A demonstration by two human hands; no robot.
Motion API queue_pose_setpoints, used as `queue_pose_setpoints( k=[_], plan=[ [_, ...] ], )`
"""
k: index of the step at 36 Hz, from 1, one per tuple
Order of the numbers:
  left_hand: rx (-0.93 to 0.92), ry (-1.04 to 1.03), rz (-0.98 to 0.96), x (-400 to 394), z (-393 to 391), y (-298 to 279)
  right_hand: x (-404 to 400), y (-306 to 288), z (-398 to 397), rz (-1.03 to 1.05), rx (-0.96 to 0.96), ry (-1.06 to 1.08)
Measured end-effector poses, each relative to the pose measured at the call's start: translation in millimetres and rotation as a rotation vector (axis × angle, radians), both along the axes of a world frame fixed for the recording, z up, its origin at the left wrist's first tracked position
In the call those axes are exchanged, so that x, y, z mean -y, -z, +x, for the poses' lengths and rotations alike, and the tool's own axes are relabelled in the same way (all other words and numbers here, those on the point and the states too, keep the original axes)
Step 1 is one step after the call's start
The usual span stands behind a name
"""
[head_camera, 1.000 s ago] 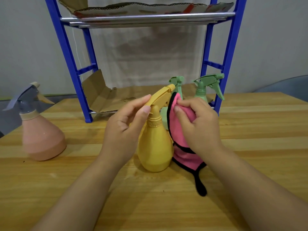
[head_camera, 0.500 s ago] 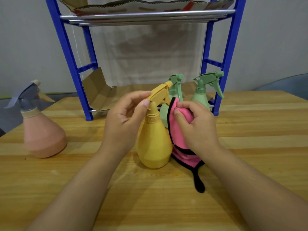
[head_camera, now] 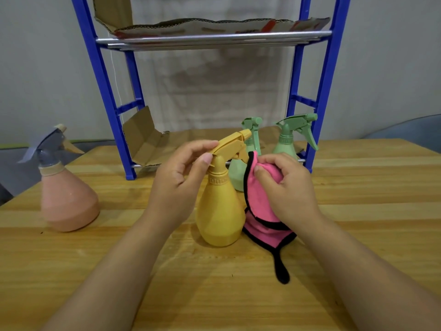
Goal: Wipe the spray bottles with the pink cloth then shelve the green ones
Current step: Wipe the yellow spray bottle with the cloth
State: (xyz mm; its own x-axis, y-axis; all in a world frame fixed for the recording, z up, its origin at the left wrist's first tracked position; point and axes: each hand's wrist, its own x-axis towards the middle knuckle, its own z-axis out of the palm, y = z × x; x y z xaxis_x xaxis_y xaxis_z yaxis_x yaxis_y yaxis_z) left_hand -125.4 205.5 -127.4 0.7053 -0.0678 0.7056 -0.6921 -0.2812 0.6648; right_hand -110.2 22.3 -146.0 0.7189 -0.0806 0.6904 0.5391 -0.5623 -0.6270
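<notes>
A yellow spray bottle (head_camera: 220, 211) stands upright on the wooden table (head_camera: 358, 199) in the middle of view. My left hand (head_camera: 177, 180) pinches its trigger head from the left. My right hand (head_camera: 284, 187) holds a bunched pink cloth (head_camera: 259, 206) with black trim against the bottle's right side, just under the nozzle; the cloth's black loop trails onto the table. Two green spray bottles stand behind, one (head_camera: 239, 173) partly hidden by the yellow bottle and cloth, the other (head_camera: 290, 139) at the foot of the blue shelf rack (head_camera: 105, 91).
A pink cone-shaped spray bottle (head_camera: 65, 197) with a grey trigger stands at the table's left. The rack's lower level holds flattened cardboard (head_camera: 148, 139); its upper shelf (head_camera: 214, 39) also carries cardboard. A grey wall is behind.
My right hand with the cloth has slid down from the yellow nozzle to the neck's right side. My left hand keeps its hold on the trigger head.
</notes>
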Motion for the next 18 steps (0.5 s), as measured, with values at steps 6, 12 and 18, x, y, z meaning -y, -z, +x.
queue_pose_setpoints(
  k=[6, 12, 18],
  plan=[
    [0.031, -0.152, 0.176, -10, 7, -4, -6, -8, -10, 0.06, -0.01, -0.119],
    [0.09, -0.34, 0.305, -18, 15, -10, -4, -8, -23, -0.039, -0.005, -0.272],
    [0.102, -0.262, 0.311, -8, 9, -17, -14, -11, -22, 0.077, 0.062, -0.244]
  ],
)
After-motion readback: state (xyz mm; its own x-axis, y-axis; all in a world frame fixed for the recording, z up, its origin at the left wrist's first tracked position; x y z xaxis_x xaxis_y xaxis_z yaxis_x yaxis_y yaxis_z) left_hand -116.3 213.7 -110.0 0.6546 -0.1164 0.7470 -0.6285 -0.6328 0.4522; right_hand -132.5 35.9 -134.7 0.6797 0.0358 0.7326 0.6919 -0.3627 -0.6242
